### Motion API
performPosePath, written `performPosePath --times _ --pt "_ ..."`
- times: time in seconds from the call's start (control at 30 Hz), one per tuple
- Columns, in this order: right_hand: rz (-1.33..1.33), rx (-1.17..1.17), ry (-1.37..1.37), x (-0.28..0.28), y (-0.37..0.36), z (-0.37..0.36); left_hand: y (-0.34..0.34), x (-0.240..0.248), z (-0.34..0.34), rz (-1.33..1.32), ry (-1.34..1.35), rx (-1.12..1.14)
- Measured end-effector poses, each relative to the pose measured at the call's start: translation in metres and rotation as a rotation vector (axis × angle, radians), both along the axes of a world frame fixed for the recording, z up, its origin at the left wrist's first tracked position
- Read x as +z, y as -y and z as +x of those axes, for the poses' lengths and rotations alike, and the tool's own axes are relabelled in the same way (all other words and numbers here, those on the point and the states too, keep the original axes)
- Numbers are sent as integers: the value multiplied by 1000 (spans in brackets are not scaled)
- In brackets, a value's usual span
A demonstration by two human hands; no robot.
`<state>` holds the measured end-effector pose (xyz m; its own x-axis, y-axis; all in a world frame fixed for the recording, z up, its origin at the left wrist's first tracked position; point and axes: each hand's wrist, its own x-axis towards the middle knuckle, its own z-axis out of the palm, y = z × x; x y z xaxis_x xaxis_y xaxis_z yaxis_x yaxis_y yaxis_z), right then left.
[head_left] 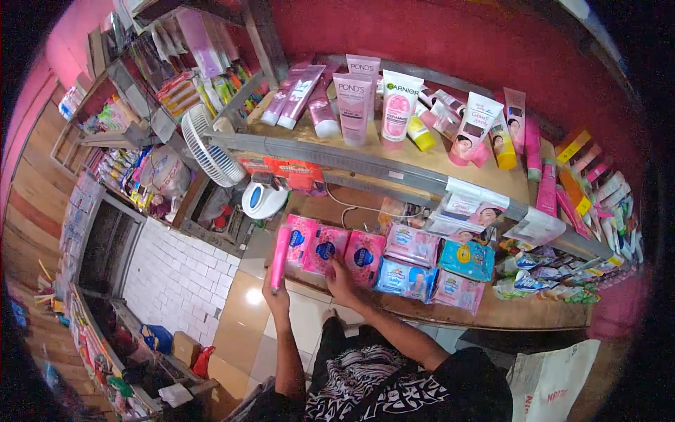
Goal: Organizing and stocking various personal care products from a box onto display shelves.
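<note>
Lower shelf [534, 318]: bare board shows toward its right front corner; wipe packs [406, 279] fill the middle up to the front edge. Row of pink packs [320, 243]: left part, flush side by side, little room between. Right hand [346, 278]: fingers at the row's middle pack; grip unclear. Left hand [276, 290]: closed on the near end of a slim-looking pink pack [280, 250], near left front corner. Pack edge-on, long axis front to back, directly ahead of left hand, the nearer one; row immediately right.
</note>
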<state>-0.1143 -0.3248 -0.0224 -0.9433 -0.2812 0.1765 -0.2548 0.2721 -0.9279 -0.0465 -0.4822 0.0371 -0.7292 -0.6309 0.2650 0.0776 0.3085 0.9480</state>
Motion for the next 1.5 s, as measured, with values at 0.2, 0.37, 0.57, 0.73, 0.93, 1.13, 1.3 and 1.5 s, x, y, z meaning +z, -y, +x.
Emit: performPosePath --times 0.2,0.37,0.57,0.73,0.93,1.13,1.3,1.5 --pt "19 -127 -126 2 24 -16 24 -2 -34 -491 31 -105" --pt "112 -143 -131 6 45 -20 43 -28 -58 -764 170 -72" --pt "136 -140 -43 12 61 -20 52 -57 -68 -706 294 -187" --pt "157 -162 -31 8 70 -25 55 -65 -67 -857 403 -368" --pt "184 -210 -58 6 74 -21 61 -61 -71 -820 506 -518" --pt "194 -229 13 8 77 -20 66 -63 -70 -681 385 -553" --pt "219 -231 -46 5 75 -21 73 -81 -79 -320 178 -448" --pt "121 -214 54 3 69 -22 76 -84 -98 107 -7 -303"
